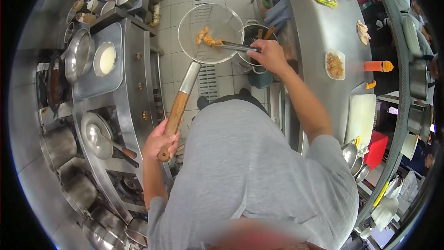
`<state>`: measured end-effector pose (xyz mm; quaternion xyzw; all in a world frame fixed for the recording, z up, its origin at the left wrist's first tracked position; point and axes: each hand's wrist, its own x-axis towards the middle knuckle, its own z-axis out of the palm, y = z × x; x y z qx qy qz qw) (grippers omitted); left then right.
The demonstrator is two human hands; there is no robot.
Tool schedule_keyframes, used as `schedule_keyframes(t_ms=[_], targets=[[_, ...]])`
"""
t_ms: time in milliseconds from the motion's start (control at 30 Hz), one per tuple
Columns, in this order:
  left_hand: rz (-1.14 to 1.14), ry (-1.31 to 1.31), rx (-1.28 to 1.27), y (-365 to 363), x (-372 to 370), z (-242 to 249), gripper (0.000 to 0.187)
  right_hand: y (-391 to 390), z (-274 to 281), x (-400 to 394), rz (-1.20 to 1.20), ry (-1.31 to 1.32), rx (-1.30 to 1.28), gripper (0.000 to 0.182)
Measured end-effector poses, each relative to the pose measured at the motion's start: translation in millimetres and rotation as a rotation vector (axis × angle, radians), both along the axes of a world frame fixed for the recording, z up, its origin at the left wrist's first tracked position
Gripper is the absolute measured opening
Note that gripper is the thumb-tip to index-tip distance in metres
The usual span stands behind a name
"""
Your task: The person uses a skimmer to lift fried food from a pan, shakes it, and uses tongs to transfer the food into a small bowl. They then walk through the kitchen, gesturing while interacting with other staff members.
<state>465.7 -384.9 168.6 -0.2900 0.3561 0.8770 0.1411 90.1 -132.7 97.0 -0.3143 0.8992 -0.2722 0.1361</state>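
Note:
My left hand [162, 140] is wrapped around the wooden handle [175, 115] of a large round mesh strainer [187, 28], held out over the floor in front of me. A small heap of golden fried pieces [208, 38] lies in its mesh. From the right, my right hand [268, 55] grips metal tongs [240, 46]. The tips of the tongs are right at the fried pieces, and the tongs cross over the strainer's right rim. Beyond that rim stands a pot [254, 30] with wooden-handled utensils, partly hidden by my hand and the strainer.
Along the left runs a stove counter with a tray [118, 41], a bowl of white liquid [107, 59] and a ladle [94, 135]. On the right steel table [310, 32] are a white dish of food [335, 65], an orange-capped bottle [379, 66] and a cutting board [360, 115].

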Motion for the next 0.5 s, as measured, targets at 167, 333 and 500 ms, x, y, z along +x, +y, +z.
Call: schedule_keyframes(t_ms=[167, 333, 500], targets=[[0.018, 0.0, 0.024, 0, -3, -8, 0.064, 18, 5, 5, -0.12, -0.005, -0.093, 0.026], [-0.002, -0.013, 0.016, -3, -12, -10, 0.065, 43, 3, 8, -0.162, 0.102, -0.168, 0.025], [-0.072, 0.04, 0.047, -3, -30, -20, 0.065, 80, 16, 9, -0.379, -0.012, -0.297, 0.026]])
